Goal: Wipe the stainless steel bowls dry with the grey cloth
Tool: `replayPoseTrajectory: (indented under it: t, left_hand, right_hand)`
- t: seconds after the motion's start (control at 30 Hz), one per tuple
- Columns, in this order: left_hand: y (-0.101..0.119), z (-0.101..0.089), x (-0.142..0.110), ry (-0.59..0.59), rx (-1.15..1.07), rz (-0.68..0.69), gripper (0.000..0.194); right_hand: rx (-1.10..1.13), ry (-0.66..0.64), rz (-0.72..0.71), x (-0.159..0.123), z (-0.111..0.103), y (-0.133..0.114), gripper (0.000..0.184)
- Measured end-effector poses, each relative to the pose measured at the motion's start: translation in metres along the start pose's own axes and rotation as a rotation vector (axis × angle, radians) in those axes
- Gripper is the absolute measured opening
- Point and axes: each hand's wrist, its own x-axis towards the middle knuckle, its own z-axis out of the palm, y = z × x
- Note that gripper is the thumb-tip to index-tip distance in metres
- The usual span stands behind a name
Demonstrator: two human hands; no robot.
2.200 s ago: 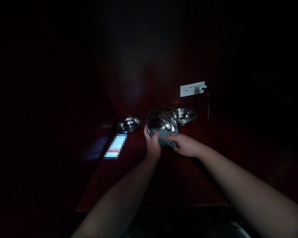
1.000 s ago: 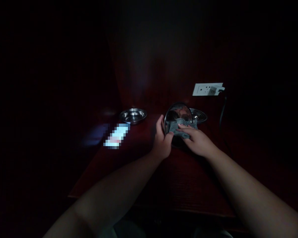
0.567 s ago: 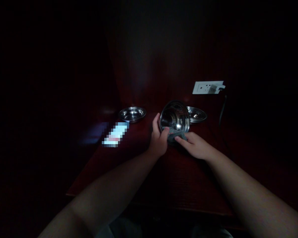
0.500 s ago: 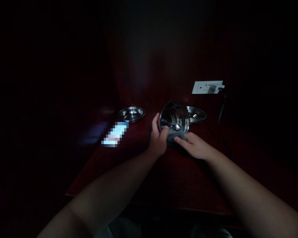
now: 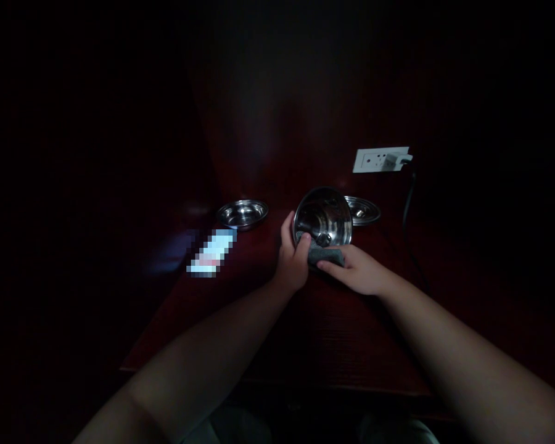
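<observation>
A shiny metal bowl is tilted on its side, its hollow facing me. My left hand grips it at the left rim, thumb in front and fingers behind the wall. A grey cloth hangs over the bowl's lower rim, with part of it inside. My right hand is closed on this cloth, its thumb on the near side and the other fingers hidden beneath or behind. Whether the bowl touches the table is hidden by my hands.
One shallow metal dish stands at the back left, another metal dish behind the bowl. A glowing, blurred phone-like screen lies at left on the dark red table. A wall socket holds a plug with a dangling cable.
My right hand and the cloth have shifted slightly left along the bowl's lower rim, and the cloth's fold now shows more. The whole view has also moved a little.
</observation>
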Motion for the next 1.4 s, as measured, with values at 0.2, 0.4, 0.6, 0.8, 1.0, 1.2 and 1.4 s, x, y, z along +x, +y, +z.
replayPoseTrajectory:
  t: [0.2,0.4,0.6,0.8,1.0,1.2,1.4]
  left_hand:
    - [-0.002,0.001,0.0,0.004,-0.03,-0.015,0.052]
    - [-0.004,0.001,0.0,-0.005,-0.014,-0.022,0.052]
    - [-0.005,0.001,0.001,-0.005,-0.003,0.003,0.053]
    - [-0.002,0.0,0.0,-0.022,-0.007,0.019,0.053]
    - [-0.002,-0.001,0.0,-0.025,-0.017,-0.013,0.052]
    - [-0.003,0.0,0.001,-0.017,-0.038,0.005,0.053]
    - [-0.003,0.002,0.001,-0.043,-0.063,0.011,0.051]
  right_hand:
    - [-0.013,0.013,0.025,0.0,0.0,0.0,0.021]
    - [-0.022,0.021,0.027,0.001,-0.001,0.003,0.022]
    - [-0.066,0.043,0.052,0.001,-0.002,0.004,0.023]
    - [-0.152,0.081,0.062,0.001,-0.003,0.003,0.019]
    - [-0.264,0.142,0.079,0.002,-0.004,0.005,0.018]
    - [-0.407,0.235,0.09,0.003,-0.004,0.008,0.018]
    - [-0.473,0.299,0.091,0.003,-0.001,0.018,0.036]
